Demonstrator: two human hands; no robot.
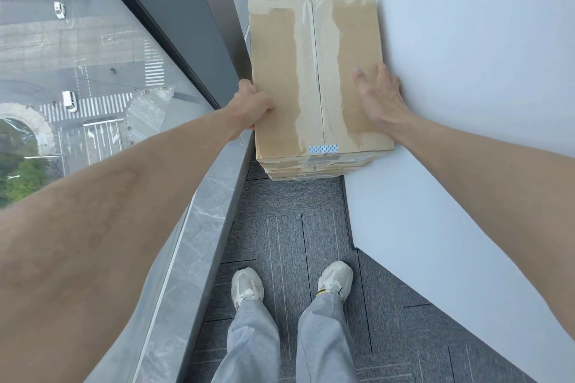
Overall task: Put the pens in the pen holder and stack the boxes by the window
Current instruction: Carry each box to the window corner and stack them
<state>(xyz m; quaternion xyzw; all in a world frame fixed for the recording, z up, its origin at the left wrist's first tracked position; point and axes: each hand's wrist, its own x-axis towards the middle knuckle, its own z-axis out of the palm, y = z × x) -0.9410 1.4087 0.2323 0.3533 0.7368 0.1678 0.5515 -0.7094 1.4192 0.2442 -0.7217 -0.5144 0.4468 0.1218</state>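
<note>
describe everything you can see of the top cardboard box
The top cardboard box is brown, its flaps closed along a centre seam under wrinkled tape, with a patterned tape piece at the near edge. It lies level on a stack of similar boxes between window sill and white wall. The left hand grips its left edge; the right hand rests flat on its right side.

Stack of boxes (317, 71) being hemmed in sideways
It is being flanked closely by the window sill (199, 227) and the white wall (466, 71); free passage is being offered only from above and over the carpet (289, 211) in front.
</note>
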